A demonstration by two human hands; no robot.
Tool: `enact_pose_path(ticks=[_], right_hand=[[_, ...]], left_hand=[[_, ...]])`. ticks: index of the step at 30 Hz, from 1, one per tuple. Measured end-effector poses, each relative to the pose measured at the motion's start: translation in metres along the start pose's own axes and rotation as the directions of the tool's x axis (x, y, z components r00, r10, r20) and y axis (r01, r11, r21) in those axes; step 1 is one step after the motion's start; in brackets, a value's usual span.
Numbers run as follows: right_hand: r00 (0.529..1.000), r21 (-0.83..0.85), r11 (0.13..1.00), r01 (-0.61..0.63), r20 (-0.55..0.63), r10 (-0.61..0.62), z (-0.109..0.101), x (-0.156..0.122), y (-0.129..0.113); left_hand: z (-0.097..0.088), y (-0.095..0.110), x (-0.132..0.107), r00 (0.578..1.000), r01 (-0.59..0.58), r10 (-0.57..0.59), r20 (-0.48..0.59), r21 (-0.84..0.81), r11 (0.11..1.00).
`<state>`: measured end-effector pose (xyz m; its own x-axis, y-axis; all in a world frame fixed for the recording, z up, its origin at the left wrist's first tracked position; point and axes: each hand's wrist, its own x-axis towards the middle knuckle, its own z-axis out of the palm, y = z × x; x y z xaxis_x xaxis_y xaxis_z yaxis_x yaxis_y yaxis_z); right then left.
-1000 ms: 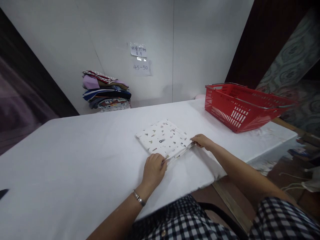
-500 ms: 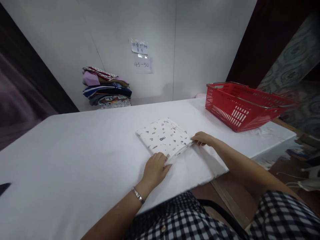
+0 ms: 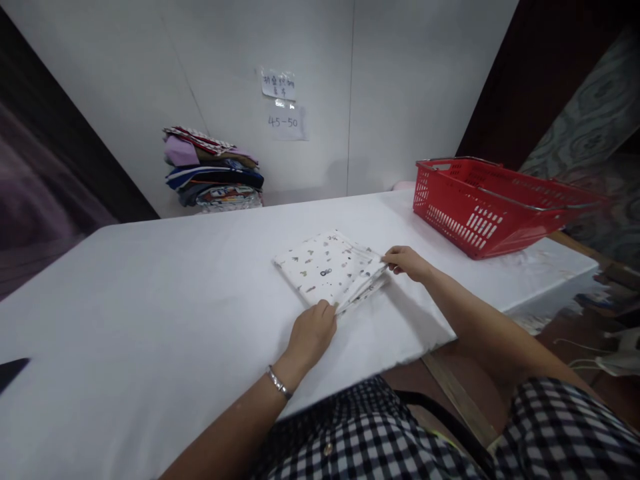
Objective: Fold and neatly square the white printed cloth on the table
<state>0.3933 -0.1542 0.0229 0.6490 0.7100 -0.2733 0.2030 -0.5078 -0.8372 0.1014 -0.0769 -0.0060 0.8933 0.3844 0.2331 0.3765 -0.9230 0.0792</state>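
Note:
A folded white cloth (image 3: 320,267) with small grey and brown prints lies on the white-covered table (image 3: 190,313). My left hand (image 3: 313,331) pinches its near corner, thumb and fingers closed on the edge. At the right corner, my right hand (image 3: 406,262) grips the upper layers and holds them a little above the layers below. Between my hands the near edge is lifted, and the lower folds show beneath it. The far part of the cloth rests flat.
A red plastic basket (image 3: 460,220) with metal handles stands at the table's right end. A stack of folded fabrics (image 3: 215,170) sits by the wall at the back left. Paper signs (image 3: 285,122) hang on the wall. A dark object (image 3: 13,372) lies at the left edge.
My right hand has raised the right corner of the cloth slightly, parting its layers. My left hand's thumb has closed onto the near corner.

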Motion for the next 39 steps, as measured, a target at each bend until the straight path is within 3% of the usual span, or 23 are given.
enact_pose_path(ticks=[4, 7, 15, 27, 32, 39], right_hand=[[0.997, 0.005, 0.998, -0.067, 0.030, 0.067, 0.006, 0.000, 0.014], [0.993, -0.006, 0.995, -0.095, 0.064, 0.095, 0.006, -0.002, 0.021], [0.962, -0.098, 0.981, -0.166, 0.201, 0.183, -0.003, 0.000, 0.012], [0.962, -0.177, 0.971, -0.159, 0.194, 0.193, 0.000, -0.002, -0.003], [0.991, -0.131, 0.989, -0.071, 0.106, 0.085, -0.002, 0.005, -0.010], [0.985, -0.144, 0.983, -0.115, 0.114, 0.132, 0.004, 0.006, 0.005]], left_hand=[[0.002, 0.004, 0.000, 1.000, -0.010, 0.008, 0.026, 0.064, 0.998], [0.001, 0.003, -0.003, 0.999, -0.018, 0.017, 0.027, 0.020, 1.000], [0.002, -0.004, -0.008, 1.000, -0.024, 0.023, -0.012, -0.068, 0.997], [0.001, -0.009, -0.008, 0.999, -0.039, 0.035, -0.028, -0.134, 0.990], [0.002, -0.010, -0.007, 0.999, -0.033, 0.037, 0.035, -0.105, 0.994], [0.001, -0.006, -0.006, 0.997, -0.029, 0.032, 0.074, -0.043, 0.999]])
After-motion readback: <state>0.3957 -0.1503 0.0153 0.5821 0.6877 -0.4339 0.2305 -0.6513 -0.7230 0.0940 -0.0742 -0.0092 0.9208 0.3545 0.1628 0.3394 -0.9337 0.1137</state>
